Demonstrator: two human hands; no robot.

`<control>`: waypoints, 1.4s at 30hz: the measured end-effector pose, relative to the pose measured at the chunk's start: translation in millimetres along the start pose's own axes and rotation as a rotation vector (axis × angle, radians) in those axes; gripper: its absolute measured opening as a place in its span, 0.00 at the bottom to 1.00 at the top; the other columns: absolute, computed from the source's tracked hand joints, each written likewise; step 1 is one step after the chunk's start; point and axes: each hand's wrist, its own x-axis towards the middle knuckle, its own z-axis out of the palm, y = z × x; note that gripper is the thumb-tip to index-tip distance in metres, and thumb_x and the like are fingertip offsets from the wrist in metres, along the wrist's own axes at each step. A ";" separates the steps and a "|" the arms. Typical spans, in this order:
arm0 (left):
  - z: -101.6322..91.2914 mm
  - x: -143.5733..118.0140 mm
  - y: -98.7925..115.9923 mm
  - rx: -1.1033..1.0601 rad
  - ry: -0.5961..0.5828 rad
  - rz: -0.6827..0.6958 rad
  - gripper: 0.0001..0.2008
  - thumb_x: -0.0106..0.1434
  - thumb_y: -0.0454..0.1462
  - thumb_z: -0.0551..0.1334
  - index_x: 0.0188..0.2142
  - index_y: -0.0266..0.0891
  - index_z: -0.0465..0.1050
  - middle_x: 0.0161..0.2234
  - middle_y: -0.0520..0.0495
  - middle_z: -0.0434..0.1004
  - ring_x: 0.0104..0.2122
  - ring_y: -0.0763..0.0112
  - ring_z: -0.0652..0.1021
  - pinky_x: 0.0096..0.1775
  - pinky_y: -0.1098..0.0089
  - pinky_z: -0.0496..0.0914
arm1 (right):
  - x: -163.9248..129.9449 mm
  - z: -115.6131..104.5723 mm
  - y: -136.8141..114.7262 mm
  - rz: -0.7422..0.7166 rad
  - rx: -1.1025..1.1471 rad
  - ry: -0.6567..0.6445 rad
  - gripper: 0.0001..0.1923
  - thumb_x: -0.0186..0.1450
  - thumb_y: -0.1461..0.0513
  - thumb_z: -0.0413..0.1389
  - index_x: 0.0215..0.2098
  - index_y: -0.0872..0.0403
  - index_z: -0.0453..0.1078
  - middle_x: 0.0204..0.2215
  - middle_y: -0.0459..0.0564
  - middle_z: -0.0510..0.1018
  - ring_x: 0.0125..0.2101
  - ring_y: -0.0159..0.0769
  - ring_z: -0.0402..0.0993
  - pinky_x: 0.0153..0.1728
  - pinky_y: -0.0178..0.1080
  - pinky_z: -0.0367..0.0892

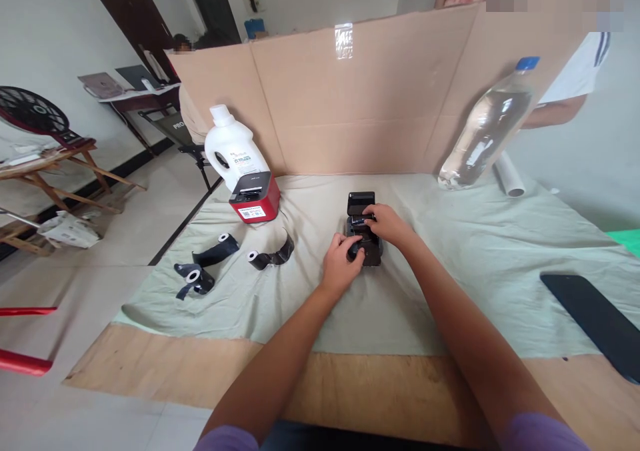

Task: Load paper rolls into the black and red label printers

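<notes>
A small black device (361, 203), which looks like a label printer, stands mid-table with its lid raised. My left hand (341, 261) curls its fingers around a dark paper roll (353, 251) at the device's near left side. Across from it, my right hand (387, 223) pinches at a shiny black bar-like part inside the opening; what exactly lies between thumb and finger cannot be made out. A dark strip (371, 253) hangs down the front between the hands. To the left lie a loose black paper roll (259, 259) and two more partly unwound black rolls (199, 281).
A red and black printer (256, 199) stands before a white detergent jug (235, 145). At the right are a clear water bottle (487, 131), a white tube (510, 176) and a phone (595, 321). A cardboard screen (350, 104) closes the back; other people are behind it.
</notes>
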 end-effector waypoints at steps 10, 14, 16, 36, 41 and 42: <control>-2.0 -4.6 4.2 0.120 0.011 -0.081 0.18 0.64 0.41 0.62 0.54 0.46 0.77 0.31 0.49 0.75 0.31 0.66 0.76 0.38 0.67 0.69 | -9.3 7.9 -12.0 0.242 -0.039 0.154 0.15 0.61 0.63 0.59 0.47 0.55 0.68 0.47 0.61 0.70 0.48 0.52 0.70 0.46 0.47 0.67; -0.5 -10.6 3.1 0.047 0.036 -0.158 0.24 0.63 0.45 0.65 0.59 0.47 0.73 0.23 0.53 0.76 0.26 0.67 0.76 0.35 0.67 0.68 | -7.6 8.8 -4.6 0.251 0.115 0.245 0.23 0.60 0.60 0.59 0.53 0.56 0.63 0.49 0.61 0.74 0.47 0.50 0.73 0.46 0.46 0.68; 0.4 -12.3 3.0 -0.025 0.056 -0.173 0.27 0.62 0.45 0.66 0.61 0.48 0.72 0.24 0.53 0.78 0.26 0.67 0.77 0.37 0.67 0.70 | -5.2 8.5 -0.3 0.254 0.244 0.251 0.28 0.60 0.60 0.59 0.58 0.56 0.61 0.51 0.61 0.76 0.45 0.47 0.75 0.46 0.46 0.68; 5.5 -6.0 -10.8 -0.487 -0.194 -0.164 0.06 0.55 0.35 0.61 0.32 0.40 0.78 0.20 0.56 0.62 0.22 0.76 0.63 0.27 0.73 0.59 | -11.9 -28.4 10.5 0.021 0.356 -0.012 0.21 0.61 0.58 0.64 0.51 0.53 0.76 0.51 0.57 0.73 0.42 0.40 0.74 0.49 0.45 0.70; 5.0 -5.2 -9.5 -0.503 -0.193 -0.167 0.07 0.54 0.34 0.60 0.31 0.38 0.77 0.19 0.57 0.61 0.21 0.77 0.61 0.27 0.74 0.57 | -18.0 -32.6 14.0 -0.060 0.258 -0.107 0.20 0.63 0.57 0.62 0.54 0.48 0.76 0.55 0.56 0.70 0.58 0.49 0.66 0.60 0.52 0.62; 4.8 -4.9 -8.9 -0.503 -0.197 -0.169 0.07 0.54 0.35 0.60 0.31 0.38 0.77 0.19 0.57 0.61 0.21 0.77 0.61 0.27 0.74 0.57 | -18.2 -31.7 13.1 -0.048 0.261 -0.093 0.20 0.64 0.57 0.61 0.55 0.47 0.75 0.56 0.56 0.69 0.58 0.49 0.65 0.60 0.53 0.62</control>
